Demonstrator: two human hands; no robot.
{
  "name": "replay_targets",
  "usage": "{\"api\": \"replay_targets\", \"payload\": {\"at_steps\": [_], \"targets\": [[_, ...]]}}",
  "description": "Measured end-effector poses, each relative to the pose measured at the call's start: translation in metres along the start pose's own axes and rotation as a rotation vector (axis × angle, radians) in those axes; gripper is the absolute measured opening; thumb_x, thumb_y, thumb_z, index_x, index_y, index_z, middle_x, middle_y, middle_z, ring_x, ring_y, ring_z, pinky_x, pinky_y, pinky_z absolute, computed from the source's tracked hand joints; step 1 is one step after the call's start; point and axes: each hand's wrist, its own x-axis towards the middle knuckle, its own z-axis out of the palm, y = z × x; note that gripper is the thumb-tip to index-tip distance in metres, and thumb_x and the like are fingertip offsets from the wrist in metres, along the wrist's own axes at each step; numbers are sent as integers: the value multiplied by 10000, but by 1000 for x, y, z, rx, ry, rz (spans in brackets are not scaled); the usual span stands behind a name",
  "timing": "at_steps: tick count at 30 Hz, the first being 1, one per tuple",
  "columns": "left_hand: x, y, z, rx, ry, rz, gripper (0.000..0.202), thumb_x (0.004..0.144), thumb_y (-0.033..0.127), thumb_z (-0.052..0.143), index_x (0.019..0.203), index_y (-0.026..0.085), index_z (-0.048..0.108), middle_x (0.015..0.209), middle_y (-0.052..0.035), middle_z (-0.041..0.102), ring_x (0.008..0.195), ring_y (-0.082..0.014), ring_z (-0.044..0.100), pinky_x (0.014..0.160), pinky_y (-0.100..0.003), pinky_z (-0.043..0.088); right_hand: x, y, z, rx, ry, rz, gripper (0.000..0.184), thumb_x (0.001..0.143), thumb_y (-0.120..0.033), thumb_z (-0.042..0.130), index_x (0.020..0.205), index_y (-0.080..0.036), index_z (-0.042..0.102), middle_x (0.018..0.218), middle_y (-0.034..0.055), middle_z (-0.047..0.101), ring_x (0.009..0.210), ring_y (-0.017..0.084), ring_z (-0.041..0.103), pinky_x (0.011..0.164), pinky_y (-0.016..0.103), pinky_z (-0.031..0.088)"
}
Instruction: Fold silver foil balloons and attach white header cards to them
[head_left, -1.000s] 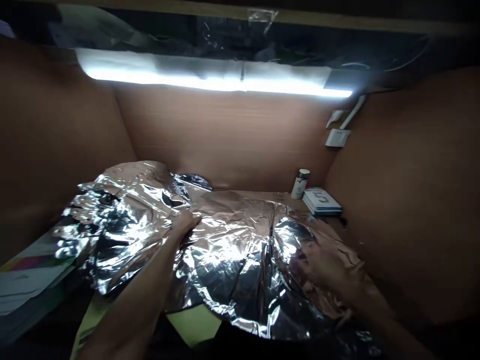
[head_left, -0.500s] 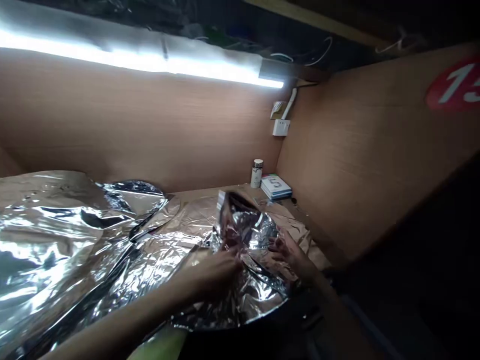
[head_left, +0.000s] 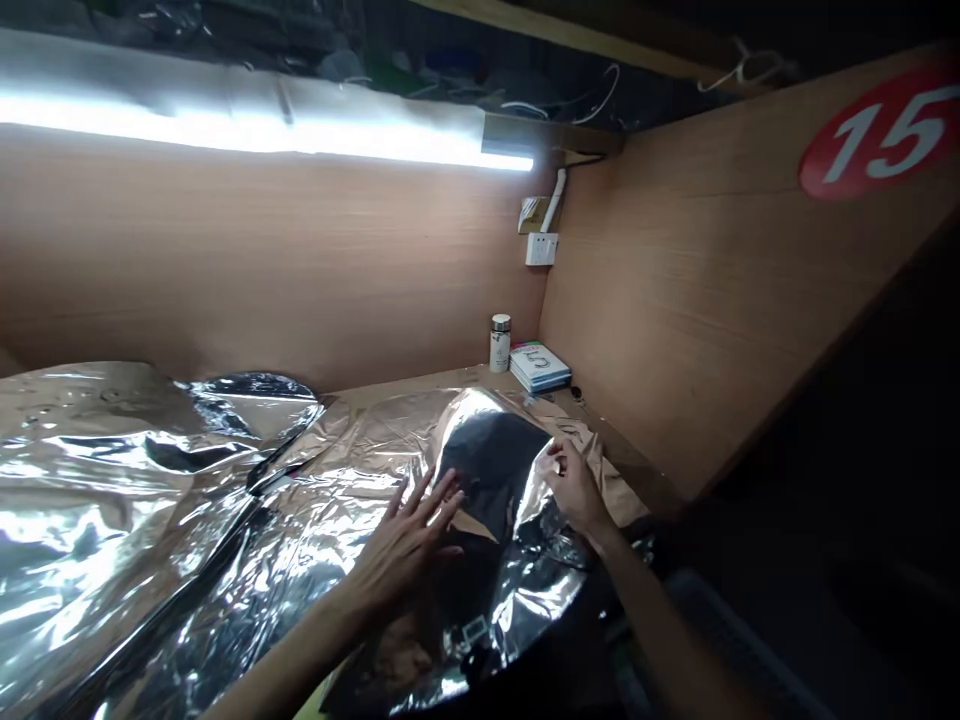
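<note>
A shiny silver foil sheet (head_left: 491,450) with a curved, wrinkled edge lies in front of me, its middle reflecting dark. My left hand (head_left: 409,545) rests on or just over its left side, fingers spread and holding nothing. At the sheet's right side, my right hand (head_left: 576,490) has thumb and forefinger curled together on the foil, which looks pinched at its edge. A small pale rectangular mark (head_left: 475,628) shows low on the foil near me. More foil sheets (head_left: 97,520) spread over the surface to the left, overlapping one another.
In the back corner stand a white bottle (head_left: 500,345) with a metal cap and a stack of booklets (head_left: 540,366). A wall socket (head_left: 541,249) is above them. A lit tube (head_left: 300,138) runs along the back wall. The right panel (head_left: 675,330) bears a red "15" sign (head_left: 877,135).
The bunched, raised foil between my hands now lies flatter and spread out. My left hand has opened and moved left off the foil's middle. The view has shifted slightly right.
</note>
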Motion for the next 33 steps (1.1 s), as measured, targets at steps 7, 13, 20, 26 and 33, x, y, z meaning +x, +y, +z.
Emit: {"api": "replay_targets", "payload": {"at_steps": [7, 13, 20, 26, 33], "targets": [[-28, -9, 20, -68, -273, -164, 842, 946, 786, 385, 1644, 332, 259, 1734, -68, 131, 1584, -448, 68, 1221, -730, 89, -38, 3, -40, -851, -70, -73, 160, 918, -137, 551, 966, -222, 677, 1030, 102, 724, 1023, 279, 657, 863, 365, 442], [-34, -14, 15, -11, -93, -469, 780, 924, 737, 422, 1369, 132, 631, 1444, -248, 574, 1317, -452, 521, 1043, -575, 427, -35, 0, -19, -1095, 37, -295, 488, 1022, -368, 530, 1487, -221, 524, 1544, 200, 470, 1393, 386, 427, 1058, 535, 369], [-53, -40, -10, -696, -248, -579, 575, 867, 732, 515, 729, 187, 634, 705, -30, 622, 704, -226, 591, 656, -307, 438, -47, 10, -12, -1027, -52, -327, 563, 1026, -432, 543, 1548, -234, 472, 1569, 189, 449, 1408, 395, 406, 1104, 568, 333], [24, 28, -50, -935, -130, -130, 408, 976, 585, 548, 925, 207, 691, 1235, -81, 630, 1089, -245, 591, 945, -349, 499, -74, 14, -29, -851, -230, -387, 362, 985, -334, 625, 1342, -274, 643, 1318, 103, 651, 1229, 311, 570, 1047, 480, 431], [63, 68, 13, -607, -232, 342, 149, 1002, 308, 521, 1065, 219, 623, 1168, -93, 593, 1066, -237, 564, 980, -388, 510, -111, 19, -72, -865, -353, -569, 939, 807, -92, 699, 1627, -312, 296, 1720, 96, 234, 1557, 362, 253, 1222, 566, 304]]}}
